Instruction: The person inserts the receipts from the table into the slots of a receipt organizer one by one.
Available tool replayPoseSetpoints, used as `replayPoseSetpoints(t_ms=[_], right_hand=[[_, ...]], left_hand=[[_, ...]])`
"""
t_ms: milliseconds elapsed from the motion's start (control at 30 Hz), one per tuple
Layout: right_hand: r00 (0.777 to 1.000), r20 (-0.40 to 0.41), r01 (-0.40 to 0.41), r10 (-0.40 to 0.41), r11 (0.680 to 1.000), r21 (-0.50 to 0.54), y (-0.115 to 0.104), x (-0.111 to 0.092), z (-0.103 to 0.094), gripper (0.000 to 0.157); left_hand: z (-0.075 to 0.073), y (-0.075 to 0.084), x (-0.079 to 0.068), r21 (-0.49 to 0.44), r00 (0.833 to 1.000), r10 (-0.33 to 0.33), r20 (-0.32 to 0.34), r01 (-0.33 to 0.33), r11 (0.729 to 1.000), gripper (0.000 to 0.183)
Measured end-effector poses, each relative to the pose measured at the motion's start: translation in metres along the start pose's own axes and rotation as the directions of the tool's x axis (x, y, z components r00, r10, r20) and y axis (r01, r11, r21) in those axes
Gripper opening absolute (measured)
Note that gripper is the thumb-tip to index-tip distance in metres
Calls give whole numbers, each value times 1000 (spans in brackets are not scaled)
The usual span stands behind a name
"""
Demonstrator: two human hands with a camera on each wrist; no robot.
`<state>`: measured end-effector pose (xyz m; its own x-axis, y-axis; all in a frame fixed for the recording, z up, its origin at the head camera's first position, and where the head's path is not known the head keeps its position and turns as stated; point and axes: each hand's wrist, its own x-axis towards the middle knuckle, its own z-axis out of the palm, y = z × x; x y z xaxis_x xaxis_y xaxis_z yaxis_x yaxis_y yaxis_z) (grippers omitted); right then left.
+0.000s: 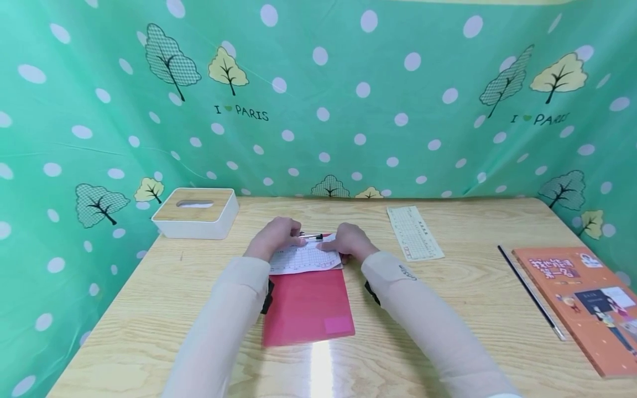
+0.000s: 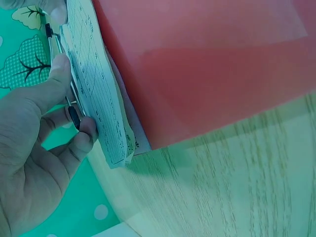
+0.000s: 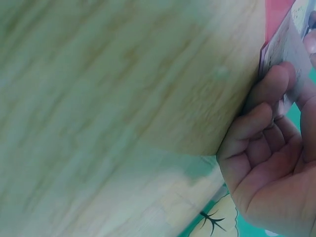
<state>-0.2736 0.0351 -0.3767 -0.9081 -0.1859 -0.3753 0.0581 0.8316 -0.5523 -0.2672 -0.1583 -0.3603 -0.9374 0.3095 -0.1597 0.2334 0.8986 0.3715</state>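
A red folder [image 1: 308, 307] lies on the table, with a stack of printed paper forms [image 1: 303, 260] across its top end. Along that end runs a metal wire clip [image 2: 74, 117] with black tips. My left hand [image 1: 278, 235] pinches the clip at the left, thumb on its wire and fingertips at a black tip. With my right hand [image 1: 352, 239] I hold the right edge of the forms, thumb on top and curled fingers beneath. In the right wrist view, bent fingers [image 3: 274, 86] press against the stack's edge.
A white tissue box [image 1: 199, 229] with a wooden top stands at the back left. Another printed form [image 1: 415, 233] lies right of the folder. Farther right are a dark pencil [image 1: 530, 290] and an orange book [image 1: 567, 309]. A green polka-dot curtain [image 1: 318, 110] hangs behind the table.
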Motion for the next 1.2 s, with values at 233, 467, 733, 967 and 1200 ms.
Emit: replayPoseSetpoints(t_ms=[233, 467, 733, 967, 1200], right_hand=[[1000, 20, 0, 0, 1000, -32, 0, 3, -1, 49], [1000, 25, 3, -2, 999, -37, 2, 3, -1, 53], [999, 32, 29, -30, 999, 29, 4, 0, -2, 50], [994, 61, 85, -94, 988, 130, 13, -6, -8, 43], [993, 62, 87, -96, 986, 144, 26, -6, -13, 43]], left_hand=[[-3, 1, -3, -16, 1000, -4, -5, 4, 1000, 38], [-1, -1, -2, -14, 1000, 7, -11, -7, 1000, 34], [0, 0, -3, -3, 1000, 11, -27, -11, 1000, 33], [3, -1, -2, 16, 998, 43, -44, -42, 999, 34], [5, -1, -1, 31, 998, 40, -47, -39, 999, 32]])
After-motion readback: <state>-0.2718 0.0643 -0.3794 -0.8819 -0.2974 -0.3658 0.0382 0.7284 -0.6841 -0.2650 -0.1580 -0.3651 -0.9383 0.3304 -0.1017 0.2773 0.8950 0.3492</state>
